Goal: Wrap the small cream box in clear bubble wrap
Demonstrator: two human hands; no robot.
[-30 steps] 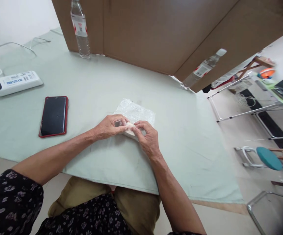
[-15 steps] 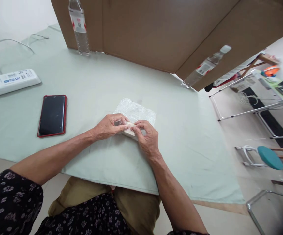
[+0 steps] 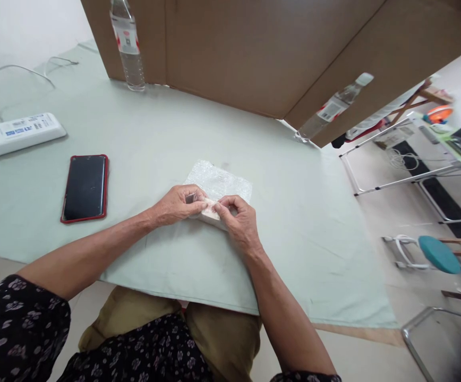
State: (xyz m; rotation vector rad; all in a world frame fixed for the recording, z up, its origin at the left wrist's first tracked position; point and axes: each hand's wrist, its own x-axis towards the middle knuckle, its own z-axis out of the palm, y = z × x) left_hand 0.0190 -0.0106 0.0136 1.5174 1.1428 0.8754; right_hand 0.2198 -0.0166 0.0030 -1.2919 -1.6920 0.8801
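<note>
Small pale flat piece [image 3: 211, 208] mid-table, pinched from both sides; identity unclear, mostly hidden by fingers. Left hand [image 3: 174, 204] fingertips closed on its left end, right hand [image 3: 238, 223] fingertips closed on its right end. Bubble-wrap sheet [image 3: 222, 183] lies under it, spreading toward 12 o'clock. Green tablecloth [image 3: 154, 132] below. Red-cased phone [image 3: 85, 187] at 9 o'clock, white power strip [image 3: 19, 132] at 10, partly cut off. Bottle [image 3: 127, 45] at 11, top cropped; second bottle [image 3: 334, 109] at 2.
</note>
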